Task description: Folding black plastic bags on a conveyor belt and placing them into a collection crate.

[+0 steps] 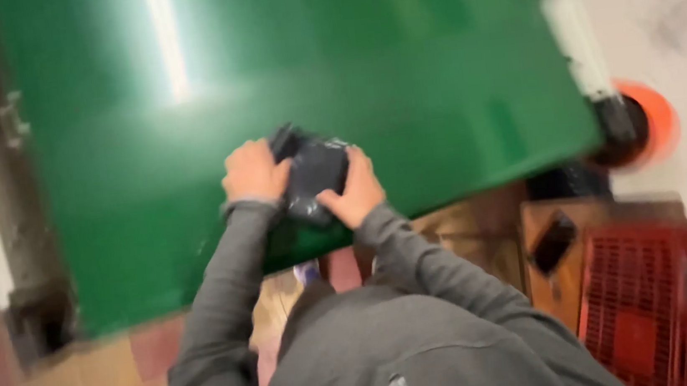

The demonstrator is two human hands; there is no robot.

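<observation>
A small black bundle wrapped in shiny plastic (314, 171) lies near the front edge of a glossy green table (398, 62). My left hand (252, 172) grips its left side, fingers curled over the top. My right hand (354, 190) clasps its right side and lower edge. Both arms wear grey sleeves. The frame is blurred, so the bundle's details are unclear.
A red plastic crate (635, 299) stands at lower right beside a brown box with a dark phone-like object (551, 242) on it. An orange-rimmed round thing (647, 118) sits past the table's right edge. A grey post (13, 208) runs along the left.
</observation>
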